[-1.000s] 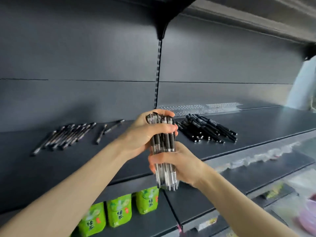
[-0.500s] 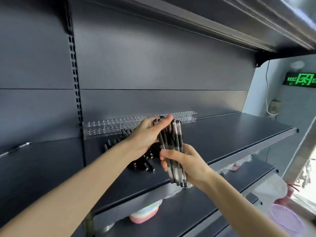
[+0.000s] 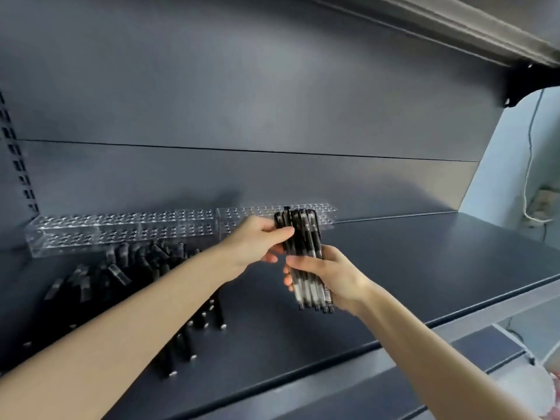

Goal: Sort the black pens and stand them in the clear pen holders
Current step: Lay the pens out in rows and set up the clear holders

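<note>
Head view: the right hand [image 3: 325, 278] grips an upright bundle of black pens [image 3: 304, 253] above the shelf [image 3: 424, 268], while the left hand [image 3: 257, 241] pinches one pen near the caps. Judged step: separating a pen; next, lower it into a hole of the clear pen holders [image 3: 127, 228] behind.

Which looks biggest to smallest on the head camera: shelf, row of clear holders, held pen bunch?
1. shelf
2. row of clear holders
3. pen bunch, smallest though nearest the camera
</note>
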The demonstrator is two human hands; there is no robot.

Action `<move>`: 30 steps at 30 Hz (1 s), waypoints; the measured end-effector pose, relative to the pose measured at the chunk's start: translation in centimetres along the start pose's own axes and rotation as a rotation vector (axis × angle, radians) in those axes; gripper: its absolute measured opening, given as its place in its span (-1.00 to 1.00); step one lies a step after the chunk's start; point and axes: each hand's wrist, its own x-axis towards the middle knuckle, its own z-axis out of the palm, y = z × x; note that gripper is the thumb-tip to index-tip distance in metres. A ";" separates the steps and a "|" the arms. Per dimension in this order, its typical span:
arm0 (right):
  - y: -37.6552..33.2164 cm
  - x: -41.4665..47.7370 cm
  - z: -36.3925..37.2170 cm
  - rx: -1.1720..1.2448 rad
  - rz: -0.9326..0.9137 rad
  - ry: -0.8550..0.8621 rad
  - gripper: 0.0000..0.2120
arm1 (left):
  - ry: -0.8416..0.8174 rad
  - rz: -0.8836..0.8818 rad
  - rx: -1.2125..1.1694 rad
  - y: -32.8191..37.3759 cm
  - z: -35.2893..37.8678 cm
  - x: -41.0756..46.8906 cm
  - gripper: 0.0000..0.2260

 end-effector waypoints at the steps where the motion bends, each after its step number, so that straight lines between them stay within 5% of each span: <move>1: 0.4 0.8 -1.2 -0.007 0.023 -0.023 -0.88 | 0.032 -0.023 0.001 -0.4 0.9 0.7 -0.80; 12: 2.0 7.0 -8.6 -0.369 0.091 -0.089 -0.76 | 0.406 -0.188 0.268 -3.1 6.4 4.0 -0.77; 14: 2.4 7.8 -9.3 -0.488 0.120 -0.040 -0.48 | 0.424 -0.212 0.368 -2.9 7.1 3.8 -0.68; 16: 2.7 8.5 -10.3 -0.697 0.156 -0.041 -0.34 | 0.406 -0.198 0.458 -2.7 8.1 3.4 -0.66; 18: 2.5 8.5 -11.1 -0.882 0.176 0.007 -0.52 | 0.385 -0.169 0.567 -2.8 9.1 3.0 -0.61; 20: 2.4 8.5 -12.0 -0.989 0.167 0.020 -0.49 | 0.367 -0.196 0.672 -2.9 9.7 2.8 -0.52; 23: 2.4 8.1 -12.8 -1.025 0.121 -0.030 -0.37 | 0.278 -0.238 0.772 -3.1 9.9 2.8 -0.46; 30: 2.7 7.1 -14.5 -1.123 0.052 -0.144 -0.46 | 0.075 -0.259 0.931 -3.7 11.4 3.6 -0.44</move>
